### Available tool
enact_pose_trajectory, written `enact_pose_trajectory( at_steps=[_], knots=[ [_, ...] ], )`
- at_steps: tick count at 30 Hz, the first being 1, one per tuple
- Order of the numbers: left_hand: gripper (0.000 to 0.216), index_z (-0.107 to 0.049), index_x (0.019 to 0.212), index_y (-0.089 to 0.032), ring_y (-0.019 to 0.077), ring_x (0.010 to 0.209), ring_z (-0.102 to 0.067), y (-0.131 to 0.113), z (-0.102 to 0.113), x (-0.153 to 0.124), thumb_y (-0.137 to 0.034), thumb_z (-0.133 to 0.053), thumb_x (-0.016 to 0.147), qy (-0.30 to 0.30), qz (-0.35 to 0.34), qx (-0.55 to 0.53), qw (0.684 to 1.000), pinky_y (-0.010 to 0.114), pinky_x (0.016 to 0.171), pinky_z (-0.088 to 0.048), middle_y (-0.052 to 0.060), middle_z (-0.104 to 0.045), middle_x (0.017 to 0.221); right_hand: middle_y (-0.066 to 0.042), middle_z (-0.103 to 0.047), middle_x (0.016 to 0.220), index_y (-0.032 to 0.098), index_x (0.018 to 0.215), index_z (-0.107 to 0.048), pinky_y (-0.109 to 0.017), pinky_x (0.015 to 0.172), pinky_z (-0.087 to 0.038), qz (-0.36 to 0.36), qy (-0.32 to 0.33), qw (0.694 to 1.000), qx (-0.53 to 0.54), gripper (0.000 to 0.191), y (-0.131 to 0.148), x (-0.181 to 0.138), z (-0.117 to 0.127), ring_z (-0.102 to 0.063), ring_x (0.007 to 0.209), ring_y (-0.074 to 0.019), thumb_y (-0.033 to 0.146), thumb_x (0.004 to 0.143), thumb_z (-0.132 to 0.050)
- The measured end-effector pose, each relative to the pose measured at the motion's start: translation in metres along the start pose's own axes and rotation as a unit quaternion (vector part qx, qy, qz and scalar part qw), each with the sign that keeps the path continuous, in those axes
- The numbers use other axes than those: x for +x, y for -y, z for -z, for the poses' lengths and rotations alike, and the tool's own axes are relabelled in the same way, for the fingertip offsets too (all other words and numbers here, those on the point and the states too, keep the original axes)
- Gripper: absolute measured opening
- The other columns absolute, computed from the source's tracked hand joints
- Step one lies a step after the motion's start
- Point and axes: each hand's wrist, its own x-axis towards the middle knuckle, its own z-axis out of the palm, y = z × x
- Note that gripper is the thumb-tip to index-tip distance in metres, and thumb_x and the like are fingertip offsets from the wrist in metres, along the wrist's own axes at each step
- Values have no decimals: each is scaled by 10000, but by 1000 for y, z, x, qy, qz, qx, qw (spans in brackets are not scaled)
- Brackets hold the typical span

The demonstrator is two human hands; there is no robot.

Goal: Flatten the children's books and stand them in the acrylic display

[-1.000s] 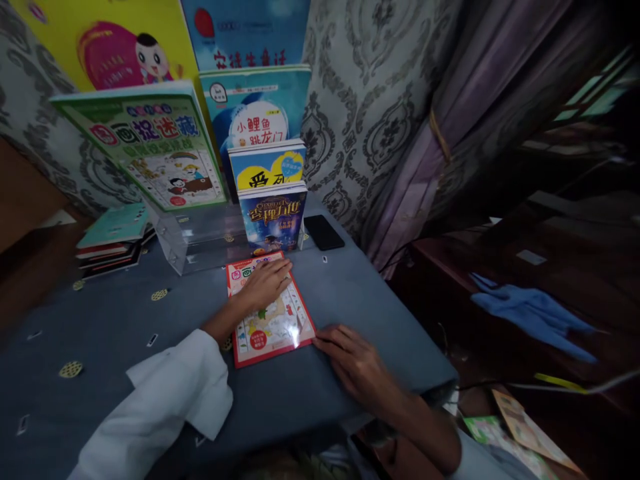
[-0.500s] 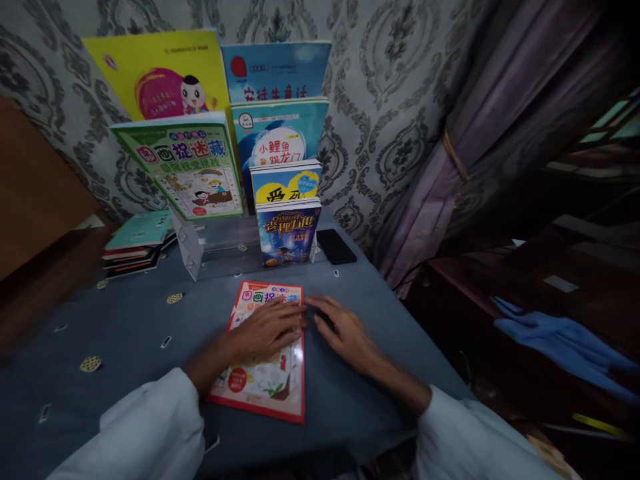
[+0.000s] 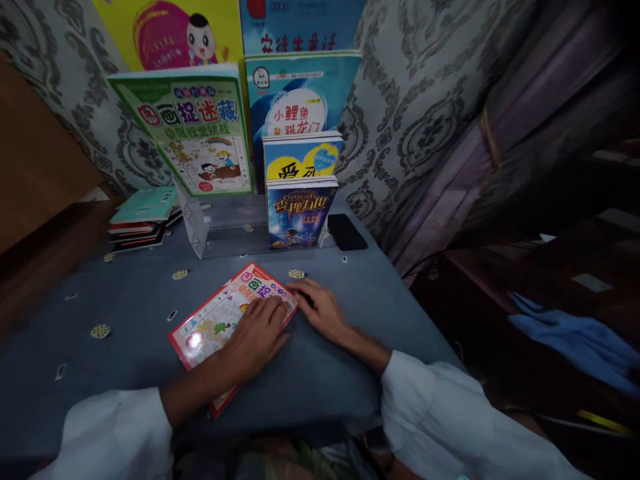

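A: While looking down at the blue-grey tablecloth (image 3: 125,313), where to find the red-bordered picture book (image 3: 215,323)?

B: Near the front edge, lying flat, cover up, turned askew with one corner toward the clear stand (image 3: 220,230).

A: Under the left hand (image 3: 257,337)?

B: Yes. Palm down on the cover, fingers stretched out and slightly apart, gripping nothing, only pressing.

A: And the right hand (image 3: 320,310)?

B: Resting on the cloth just beside the book's right-hand edge, fingers loosely bent, tips touching that edge near the far corner. Pinching it or merely touching: cannot tell.

A: Behind the book?

B: The stand, set against the patterned wall (image 3: 400,100), holding upright books in tiers: a green book (image 3: 197,127) at left, a dark blue book (image 3: 299,213) at front right, a yellow-and-blue book (image 3: 303,159) just behind that, a teal book (image 3: 300,93) higher up. Just right of the stand, a black phone (image 3: 347,232) flat on the cloth. Well off to the left, a low stack of books (image 3: 143,223).
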Motion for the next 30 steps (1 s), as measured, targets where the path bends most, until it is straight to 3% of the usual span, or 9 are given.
enact_pose_trajectory(
  at_steps=[5, 10, 14, 19, 26, 30],
  knots=[
    [345, -587, 1254, -115, 324, 1229, -607, -5, -2, 6, -311, -511, 980, 8, 37, 83, 996, 483, 993, -493, 195, -658, 1298, -84, -745, 1063, 200, 1122, -714, -377, 875, -583, -34, -27, 998, 38, 298, -5, -1, 0, -711, 984, -219, 141, 940, -486],
    [335, -635, 1212, -65, 336, 1209, -631, -6, -5, 7, -233, -464, 978, -11, 18, 104, 994, 475, 975, -518, 230, -678, 1271, -82, -743, 1066, 204, 1116, -721, -372, 875, -582, -40, -28, 997, 51, 293, -4, -1, 1, -709, 992, -218, 152, 944, -489],
    [327, -675, 1145, -64, 301, 1119, -687, -4, -1, 10, -184, -418, 982, -48, -10, 114, 992, 424, 911, -570, 207, -728, 1174, -90, -730, 1076, 195, 1111, -725, -366, 895, -570, -31, -22, 998, 52, 295, -2, -1, 4, -702, 1008, -212, 137, 951, -484],
    [305, -684, 1136, -75, 283, 1066, -710, -3, 5, 13, -168, -449, 967, -51, -10, 109, 993, 405, 859, -605, 168, -748, 1139, -102, -720, 1071, 182, 1095, -727, -373, 914, -550, -20, -36, 998, 48, 296, -2, -2, 7, -688, 1021, -215, 136, 960, -468],
    [309, -675, 1181, -67, 284, 1145, -682, -5, 4, 9, -227, -489, 992, -36, 9, 108, 993, 408, 931, -582, 171, -723, 1214, -80, -709, 973, 174, 1106, -718, -312, 774, -542, -17, -43, 999, 13, 254, 4, -6, 7, -675, 848, -185, 229, 988, -500],
    [328, -649, 1257, -114, 247, 1210, -650, 6, 16, 2, -262, -503, 1003, 0, 0, 71, 997, 386, 1030, -530, 130, -693, 1301, -60, -721, 852, 170, 1073, -717, -289, 705, -521, 27, 11, 999, -15, 245, 6, -10, 4, -660, 733, -174, 274, 996, -509]
  ],
)
